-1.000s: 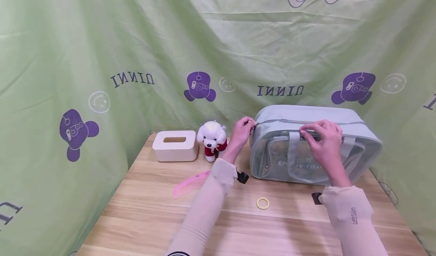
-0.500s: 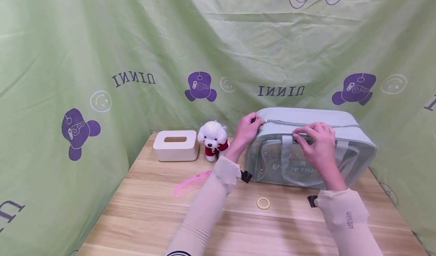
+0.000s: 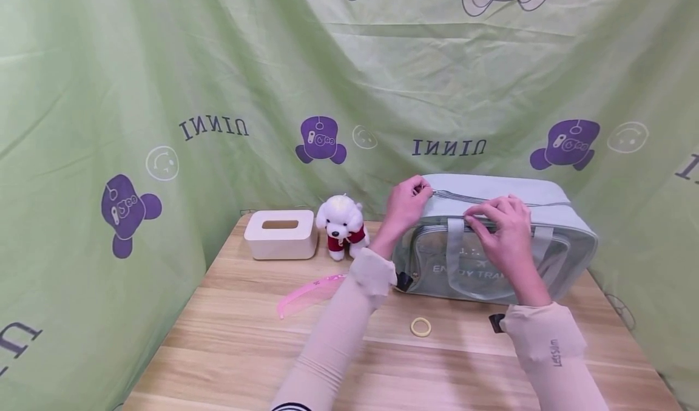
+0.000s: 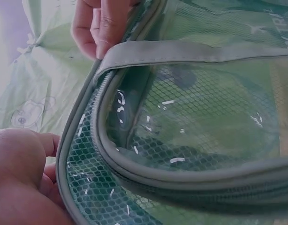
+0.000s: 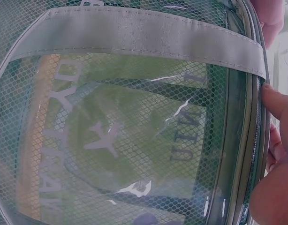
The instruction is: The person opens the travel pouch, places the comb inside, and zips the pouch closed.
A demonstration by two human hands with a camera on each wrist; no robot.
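Observation:
A pale green travel bag [image 3: 513,185] with a see-through mesh front stands at the back right of the table. My left hand [image 3: 406,206] pinches the zipper pull at the left end of its top zipper [image 3: 461,197]. The bag's top edge, beside the left end of the carry strap [image 3: 454,259], is pinched between the thumb and fingers of my right hand [image 3: 508,232]. From the left wrist view, my left hand [image 4: 19,178] is close behind the bag's rim. My right thumb [image 5: 277,101] presses the rim just below the strap in the right wrist view.
A white tissue box [image 3: 280,247] and a white plush dog [image 3: 340,220] in red stand left of the bag. Nearer lie a pink comb [image 3: 306,289], partly behind the left sleeve, and a yellow ring [image 3: 420,327]. A green curtain [image 3: 262,174] hangs behind the table [image 3: 235,344].
My left hand has moved right along the top zipper with the pull. The bag has shifted a little to the left and toward me, and my right hand has gone left with its edge.

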